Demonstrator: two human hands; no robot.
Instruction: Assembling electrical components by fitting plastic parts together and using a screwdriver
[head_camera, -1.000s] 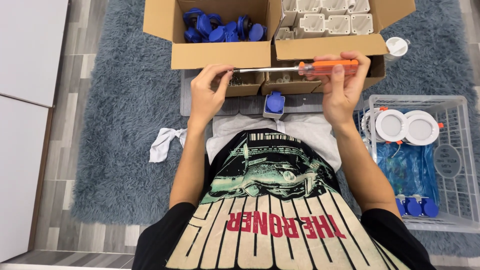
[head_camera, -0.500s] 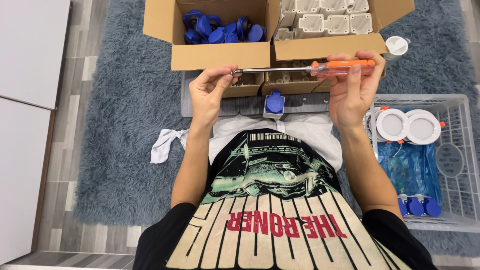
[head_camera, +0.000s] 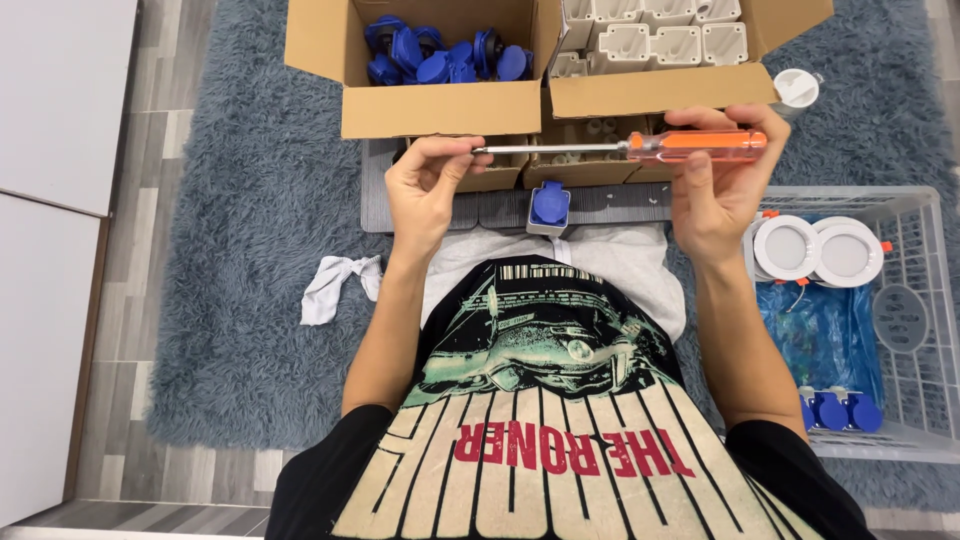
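Note:
I hold a screwdriver (head_camera: 640, 147) level in front of my chest. My right hand (head_camera: 715, 190) grips its clear orange handle. The fingertips of my left hand (head_camera: 425, 190) pinch the tip of the metal shaft. Below the shaft a grey socket box with a blue insert (head_camera: 548, 207) stands on a grey mat (head_camera: 385, 205) against my lap.
Two open cardboard boxes lie ahead, one with several blue parts (head_camera: 440, 55), one with grey housings (head_camera: 650, 35). A white wire basket (head_camera: 925, 330) at my right holds round white discs (head_camera: 815, 248) and blue pieces. A white rag (head_camera: 335, 285) lies on the blue-grey rug (head_camera: 240, 250).
The screwdriver and both hands have shifted slightly to the right; my right hand has re-gripped along the handle. The left fingers stay on the tip.

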